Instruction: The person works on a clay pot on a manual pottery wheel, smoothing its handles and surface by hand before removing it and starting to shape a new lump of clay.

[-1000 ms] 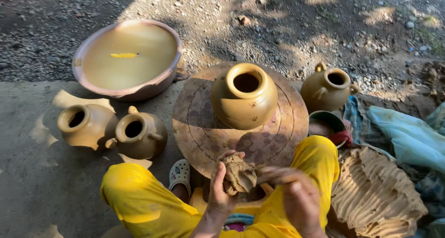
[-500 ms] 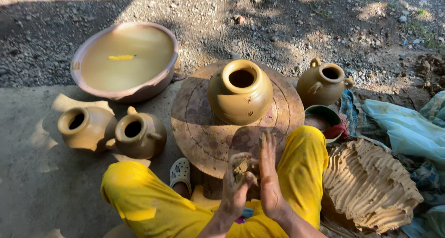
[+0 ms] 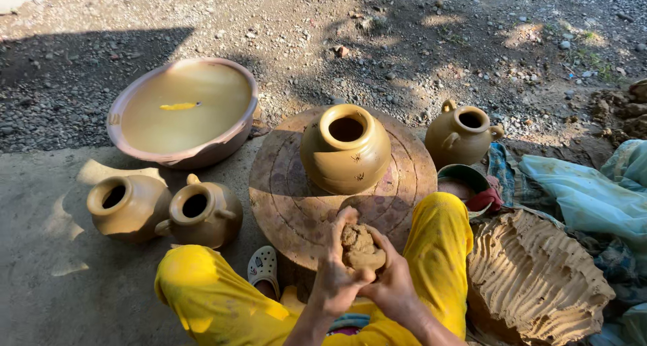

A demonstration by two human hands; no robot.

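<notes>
Both my hands hold a small lump of brown clay [image 3: 359,246] above my lap, just in front of the round wooden wheel [image 3: 283,191]. My left hand [image 3: 335,275] wraps the lump from the left, thumb raised along its side. My right hand [image 3: 393,282] cups it from the right and below. A wet ochre clay pot [image 3: 345,149] with a round mouth stands upright at the wheel's centre. My legs in yellow trousers [image 3: 209,295] frame the wheel.
Left of the wheel stand two clay pots [image 3: 128,206] [image 3: 202,212]; a third handled pot [image 3: 461,136] is at the right. A wide basin of muddy water [image 3: 182,113] sits at back left. A ridged clay mass [image 3: 536,275] and cloths [image 3: 586,194] lie right.
My hands, earlier apart and then pressed palm to palm around the clay, now cup the lump together and have shifted slightly right and lower. The pot on the wheel has not moved.
</notes>
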